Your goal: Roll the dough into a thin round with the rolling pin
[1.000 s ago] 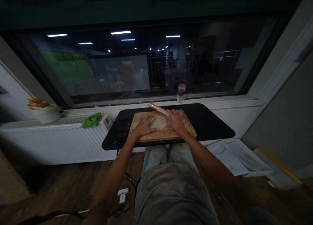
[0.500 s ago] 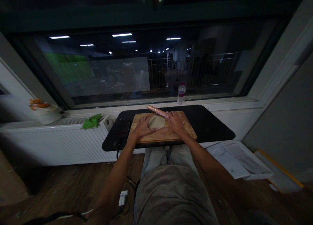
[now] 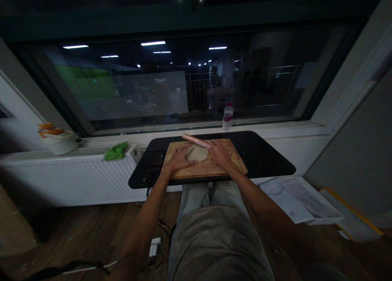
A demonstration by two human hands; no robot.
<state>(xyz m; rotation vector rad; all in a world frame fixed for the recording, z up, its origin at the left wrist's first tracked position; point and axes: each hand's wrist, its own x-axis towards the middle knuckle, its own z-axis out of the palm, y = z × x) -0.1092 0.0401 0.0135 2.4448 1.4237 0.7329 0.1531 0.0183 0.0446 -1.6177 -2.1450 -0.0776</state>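
A flat round of pale dough (image 3: 196, 153) lies on a wooden board (image 3: 208, 169) on a small black table (image 3: 263, 156). My left hand (image 3: 178, 158) lies flat with fingers spread on the dough's left edge. My right hand (image 3: 219, 152) rests flat on its right edge, fingers stretched out. A wooden rolling pin (image 3: 195, 140) lies slanted at the board's far edge, just beyond my right fingertips.
A water bottle (image 3: 227, 116) stands on the window sill behind the table. A green cloth (image 3: 115, 151) and a white bowl (image 3: 58, 142) sit on the radiator to the left. Papers (image 3: 301, 199) lie on the floor at right. A dark device (image 3: 155, 158) sits left of the board.
Both hands have stayed on the dough's edges, drawing slightly closer together. The view has shifted a little.
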